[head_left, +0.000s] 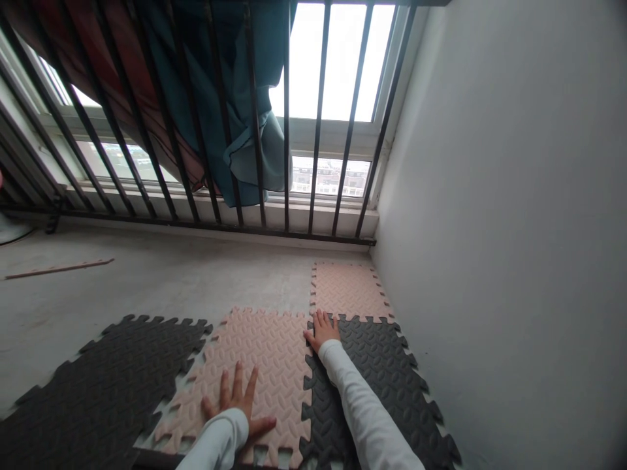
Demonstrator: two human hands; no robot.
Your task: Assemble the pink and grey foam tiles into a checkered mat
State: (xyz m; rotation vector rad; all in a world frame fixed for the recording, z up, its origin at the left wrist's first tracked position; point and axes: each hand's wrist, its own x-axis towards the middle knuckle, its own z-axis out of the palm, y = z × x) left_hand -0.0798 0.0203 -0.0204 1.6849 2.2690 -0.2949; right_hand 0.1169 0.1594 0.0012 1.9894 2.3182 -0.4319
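Observation:
My left hand [238,399] lies with spread fingers on a pink foam floor mat tile [274,352]. Reaching farther out, my right hand [324,328] rests its fingers at the seam where that tile meets a dark grey foam tile [379,369]; its fingers are stretched out and hold nothing. The teeth of the pink and grey tiles meet along this seam. Beyond the grey tile, a second pink tile [349,287] joins its far edge. On the left, another dark grey tile [112,378] lies beside the first pink one, with slivers of floor showing between them.
A white wall [514,228] runs along the right side. Dark metal railing bars [287,143] stand in front of the windows, with blue and reddish curtains [196,85] behind them. A thin pinkish strip [59,268] lies on the concrete floor [161,281] at left.

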